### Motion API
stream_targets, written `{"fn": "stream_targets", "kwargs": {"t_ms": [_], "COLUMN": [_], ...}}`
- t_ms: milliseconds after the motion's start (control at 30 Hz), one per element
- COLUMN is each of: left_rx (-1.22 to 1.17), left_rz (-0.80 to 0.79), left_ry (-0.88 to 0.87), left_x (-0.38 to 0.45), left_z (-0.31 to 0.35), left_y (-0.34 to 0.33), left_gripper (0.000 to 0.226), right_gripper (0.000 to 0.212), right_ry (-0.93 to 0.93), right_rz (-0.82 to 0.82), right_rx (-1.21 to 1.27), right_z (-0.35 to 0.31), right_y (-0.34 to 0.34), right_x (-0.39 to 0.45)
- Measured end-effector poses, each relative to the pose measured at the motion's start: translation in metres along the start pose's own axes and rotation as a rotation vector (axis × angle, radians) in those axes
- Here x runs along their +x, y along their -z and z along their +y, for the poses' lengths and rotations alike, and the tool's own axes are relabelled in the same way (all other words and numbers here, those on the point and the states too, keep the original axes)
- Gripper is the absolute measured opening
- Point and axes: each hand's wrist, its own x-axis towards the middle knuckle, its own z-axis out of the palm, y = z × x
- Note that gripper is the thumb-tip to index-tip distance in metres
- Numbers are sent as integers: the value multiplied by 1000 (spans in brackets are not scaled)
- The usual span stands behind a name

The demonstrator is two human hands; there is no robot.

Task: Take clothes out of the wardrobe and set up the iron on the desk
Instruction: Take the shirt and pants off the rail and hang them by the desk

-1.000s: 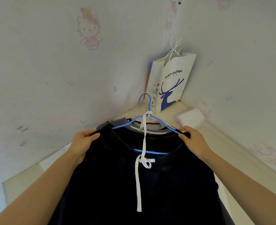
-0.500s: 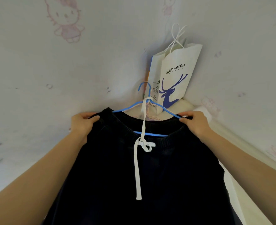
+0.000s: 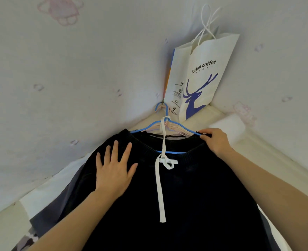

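Note:
A black garment [image 3: 194, 187] with a white drawstring [image 3: 161, 187] lies flat on the pale desk surface [image 3: 6, 225], still on a blue hanger [image 3: 169, 124]. My left hand [image 3: 114, 169] rests palm down on the garment's upper left part, fingers spread. At the right end of the waistband, my right hand [image 3: 215, 142] pinches the garment and hanger together. Other clothes lie beneath, with pink hangers under the blue one. No iron is in view.
A white paper bag [image 3: 200, 77] with a blue deer print stands in the corner against the patterned walls. A white roll-like object [image 3: 227, 125] lies at the right wall. Grey and camouflage-patterned cloth [image 3: 31, 234] shows at the lower left.
My left hand has let go of the garment's left corner and now lies flat and open on the fabric. The garment has settled further toward the corner; my right hand keeps its grip.

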Motion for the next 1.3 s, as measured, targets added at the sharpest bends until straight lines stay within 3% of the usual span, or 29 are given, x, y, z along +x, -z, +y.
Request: {"fn": "stream_targets", "kwargs": {"t_ms": [300,600,833,1300], "left_rx": [94,88,33,-125], "left_rz": [23,20,59,-23], "left_ry": [-6,21,-9,-48], "left_x": [7,2,-45,-232], "left_z": [3,9,26,72], "left_y": [-22,-23,-21,-3], "left_gripper": [69,69,61,52], "right_gripper": [22,42,57,53], "right_ry": [153,277,264,363], "right_rz": [90,234,59,-102], "right_rx": [-200,-449,-530,-557], "right_z": [12,26,33,49], "right_y": [-14,-20,-20,-9], "right_x": [-4,-68,-144,-315]}}
